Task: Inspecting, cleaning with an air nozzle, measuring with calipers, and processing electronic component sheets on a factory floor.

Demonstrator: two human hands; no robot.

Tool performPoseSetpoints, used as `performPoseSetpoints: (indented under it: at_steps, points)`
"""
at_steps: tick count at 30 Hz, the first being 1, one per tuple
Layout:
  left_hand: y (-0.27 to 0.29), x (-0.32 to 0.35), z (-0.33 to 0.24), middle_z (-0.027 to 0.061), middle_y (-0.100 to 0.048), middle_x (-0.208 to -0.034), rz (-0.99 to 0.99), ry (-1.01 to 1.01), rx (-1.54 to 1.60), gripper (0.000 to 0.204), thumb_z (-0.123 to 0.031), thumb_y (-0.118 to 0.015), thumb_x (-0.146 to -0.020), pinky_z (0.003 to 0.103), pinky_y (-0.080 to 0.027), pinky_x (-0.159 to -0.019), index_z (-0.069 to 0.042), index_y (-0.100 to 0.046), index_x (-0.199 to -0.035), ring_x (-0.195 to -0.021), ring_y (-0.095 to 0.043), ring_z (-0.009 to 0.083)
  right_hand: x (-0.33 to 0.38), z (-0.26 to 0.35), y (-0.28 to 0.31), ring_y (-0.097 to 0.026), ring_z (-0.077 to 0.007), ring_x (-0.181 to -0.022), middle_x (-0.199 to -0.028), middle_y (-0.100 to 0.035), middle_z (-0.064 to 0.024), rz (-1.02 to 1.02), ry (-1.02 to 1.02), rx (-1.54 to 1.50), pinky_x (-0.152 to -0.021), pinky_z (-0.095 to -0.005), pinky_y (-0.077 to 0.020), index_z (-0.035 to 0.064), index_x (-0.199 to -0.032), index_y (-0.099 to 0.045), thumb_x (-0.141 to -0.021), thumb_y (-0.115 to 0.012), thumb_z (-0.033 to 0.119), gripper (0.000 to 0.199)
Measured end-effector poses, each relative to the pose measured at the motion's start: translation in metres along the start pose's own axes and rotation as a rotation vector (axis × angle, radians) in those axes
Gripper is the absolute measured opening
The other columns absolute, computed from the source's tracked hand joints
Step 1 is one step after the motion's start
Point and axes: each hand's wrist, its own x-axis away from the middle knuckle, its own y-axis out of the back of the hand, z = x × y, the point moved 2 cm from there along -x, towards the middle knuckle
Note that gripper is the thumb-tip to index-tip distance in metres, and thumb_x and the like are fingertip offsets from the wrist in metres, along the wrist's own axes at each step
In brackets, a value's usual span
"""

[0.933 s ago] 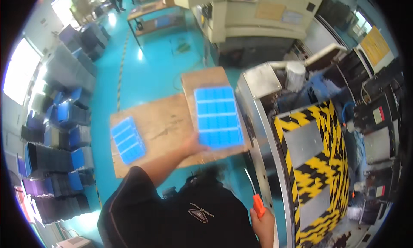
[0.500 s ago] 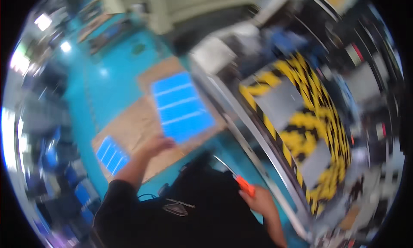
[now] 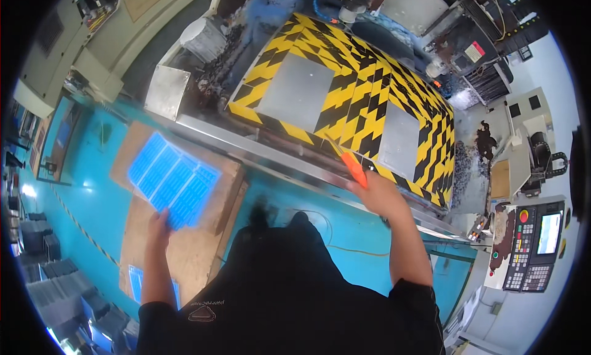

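Note:
A blue panel with pale stripes (image 3: 169, 179) lies at a slant over a brown board at the left. The fingers of my left hand (image 3: 159, 226) are closed at its near left corner, thumb on the edge; the fingers beneath are hidden. My right hand (image 3: 380, 196) is wrapped round an orange-handled tool (image 3: 354, 168) with a slim shaft, whose kind I cannot make out. The tool points up and left, in front of a cover striped in yellow and black (image 3: 348, 106) with two bare grey metal plates (image 3: 298, 89).
A metal rail (image 3: 246, 149) runs along the machine's near side. The brown board (image 3: 143, 247) carries a second blue striped panel (image 3: 135, 281), partly behind my left arm. A control panel with screen and buttons (image 3: 530, 247) stands at the right. Grey stacks (image 3: 55, 287) fill the lower left.
My view has swung right, so the striped cover now sits ahead. The right hand has risen with the orange-handled tool toward the machine's edge. My left hand stays at the blue panel's corner.

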Motion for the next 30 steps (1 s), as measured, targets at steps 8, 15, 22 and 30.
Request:
performPoseSetpoints:
  at_steps: [8,15,22,30]
  points:
    - [-0.004,-0.004,-0.007,0.0059,-0.067,-0.087,0.050,-0.065,-0.015,0.024,-0.020,-0.058,-0.097,0.029,-0.052,-0.052,-0.001,-0.059,-0.112,-0.064,-0.063,0.0140,-0.107,0.020,-0.012,-0.064,-0.0418,-0.095,-0.099,-0.066,-0.0253,-0.207,0.024,0.085,-0.082,-0.0498,-0.0493,-0.0025,-0.099,-0.062,-0.093,-0.052,0.044,0.048]
    - [0.014,-0.010,0.001,0.0099,-0.065,-0.115,0.002,-0.166,0.218,0.033,-0.016,-0.056,-0.097,0.036,-0.052,-0.087,-0.002,-0.054,-0.128,-0.103,-0.063,0.0214,-0.093,-0.128,0.003,-0.063,-0.0460,-0.098,-0.098,-0.066,-0.0292,-0.332,-0.256,-0.023,-0.083,-0.0497,-0.0500,-0.0032,-0.097,-0.065,-0.090,-0.057,0.048,0.053]
    - [-0.009,0.039,-0.063,0.0125,-0.051,-0.136,0.179,-0.361,0.318,0.056,-0.015,-0.056,-0.095,0.038,-0.043,-0.101,-0.005,-0.035,-0.146,-0.121,-0.052,0.0231,0.041,-0.308,0.025,-0.066,-0.0384,-0.095,-0.097,-0.068,-0.0239,-0.534,-0.420,-0.210,-0.081,-0.0457,-0.0496,-0.0045,-0.108,-0.064,-0.085,-0.066,0.047,0.057]
    - [-0.232,0.075,-0.119,0.0121,-0.052,-0.138,0.698,-0.342,0.166,0.061,-0.016,-0.062,-0.091,0.042,-0.037,-0.108,-0.002,-0.037,-0.144,-0.128,-0.049,0.0257,0.028,-0.136,-0.014,-0.062,-0.0207,-0.101,-0.116,-0.064,-0.0135,-0.341,0.227,-0.875,-0.088,-0.0342,-0.0496,0.0023,-0.128,-0.056,-0.091,-0.066,0.016,0.042]
